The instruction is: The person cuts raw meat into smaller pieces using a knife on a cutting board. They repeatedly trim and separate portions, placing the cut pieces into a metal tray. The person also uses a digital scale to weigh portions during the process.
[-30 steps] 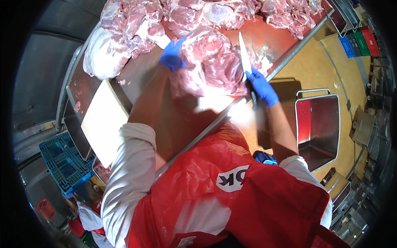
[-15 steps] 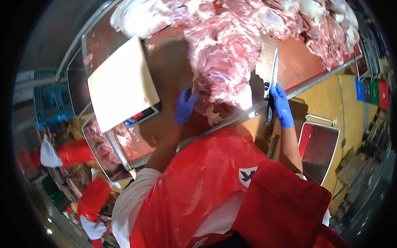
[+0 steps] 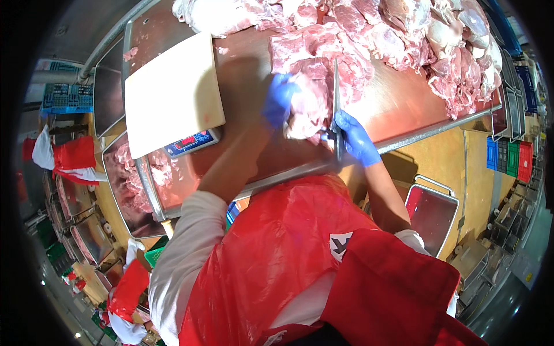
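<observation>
My left hand point(image 3: 277, 101) in a blue glove is blurred by motion, closed on the lower flap of a large raw meat piece point(image 3: 309, 106) that lies on the steel table point(image 3: 242, 155). My right hand point(image 3: 355, 138), also gloved, is closed round a knife point(image 3: 336, 98), its long blade pointing away from me along the meat's right side. Behind and to the right lies a heap of raw meat point(image 3: 450, 57). Left of my hands a white cutting board point(image 3: 167, 92) rests on a scale point(image 3: 190, 141) with a red display.
Steel bins, one with meat scraps point(image 3: 135, 173), stand at the table's left end; another steel bin point(image 3: 433, 213) stands on the floor at right. Stacked crates point(image 3: 508, 158) sit beyond it. Co-workers in red aprons point(image 3: 75, 161) are at lower and middle left. The table's front rail point(image 3: 404, 131) runs diagonally.
My left hand has risen onto the meat and lifted its near end into a fold. The knife has moved left, close against the meat. The view has shifted as well.
</observation>
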Tool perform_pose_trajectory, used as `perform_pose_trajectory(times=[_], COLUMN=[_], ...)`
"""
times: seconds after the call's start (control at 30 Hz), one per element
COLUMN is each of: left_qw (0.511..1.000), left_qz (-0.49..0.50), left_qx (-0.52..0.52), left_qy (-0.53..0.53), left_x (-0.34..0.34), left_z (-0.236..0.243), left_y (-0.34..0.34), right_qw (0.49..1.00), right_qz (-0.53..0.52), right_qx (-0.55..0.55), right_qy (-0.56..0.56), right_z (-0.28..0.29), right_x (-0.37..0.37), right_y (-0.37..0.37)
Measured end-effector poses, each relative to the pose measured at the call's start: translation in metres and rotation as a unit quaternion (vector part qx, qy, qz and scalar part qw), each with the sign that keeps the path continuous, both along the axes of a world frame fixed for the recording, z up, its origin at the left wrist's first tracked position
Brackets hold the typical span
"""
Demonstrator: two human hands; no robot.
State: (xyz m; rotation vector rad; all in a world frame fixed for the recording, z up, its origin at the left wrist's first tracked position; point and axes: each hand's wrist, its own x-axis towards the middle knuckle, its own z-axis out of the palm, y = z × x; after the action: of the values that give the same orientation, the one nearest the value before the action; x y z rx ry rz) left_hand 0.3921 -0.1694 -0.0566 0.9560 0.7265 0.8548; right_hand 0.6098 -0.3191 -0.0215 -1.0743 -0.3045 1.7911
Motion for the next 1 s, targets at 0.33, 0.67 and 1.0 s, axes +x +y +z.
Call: perform_pose_trajectory(times=[0.33,0.67,1.0], left_qw=[0.969,0.831,0.701], left_qz=[0.186,0.129,0.175], left_qx=[-0.068,0.292,0.291], left_qy=[0.149,0.456,0.627], left_x=[-0.018,-0.013,0.018], left_z=[-0.006,-0.01,0.002], left_y=[0.032,-0.149,-0.153], right_qw=[0.98,0.996,0.921], right_qz=[-0.101,0.08,0.207], right_qx=[-0.029,0.036,0.109], right_qy=[0.167,0.004,-0.312], right_z=[-0.001,-0.02,0.018], right_x=[0.06,0.053,0.064], right_y=[0.044,-0.007,-0.026])
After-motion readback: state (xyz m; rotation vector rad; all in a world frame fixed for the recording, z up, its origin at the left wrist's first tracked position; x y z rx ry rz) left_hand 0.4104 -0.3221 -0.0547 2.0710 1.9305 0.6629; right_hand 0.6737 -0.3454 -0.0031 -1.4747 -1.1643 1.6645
